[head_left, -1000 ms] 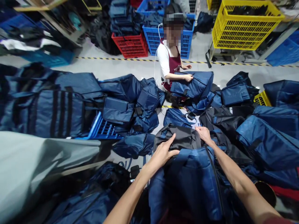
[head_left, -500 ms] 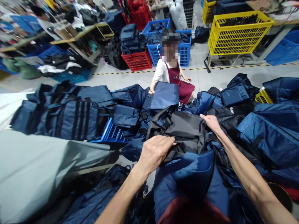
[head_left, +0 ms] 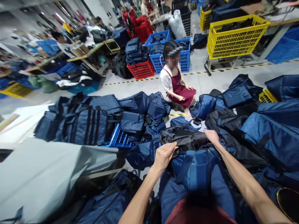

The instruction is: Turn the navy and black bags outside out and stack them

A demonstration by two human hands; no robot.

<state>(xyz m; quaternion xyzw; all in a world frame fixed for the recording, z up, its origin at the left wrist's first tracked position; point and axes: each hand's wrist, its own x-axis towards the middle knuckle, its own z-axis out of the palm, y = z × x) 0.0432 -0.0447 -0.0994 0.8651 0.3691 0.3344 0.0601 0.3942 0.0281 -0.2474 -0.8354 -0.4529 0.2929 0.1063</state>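
Across the floor spreads a wide heap of navy bags, running from the left around to the right side, with a grey sheet lying over the near left. Beyond a striped line stand a yellow crate, blue crates and a red crate. A co-worker in a dark red apron sits among the bags, hands low by the lap. Nearest, a blue bag rests in front of the person, and a black bag lies on its far end. The left hand pinches the black bag's near edge, fingers curled tight on the fabric. The right hand rests on its right end; whether that grip is closed on the fabric, I cannot tell.
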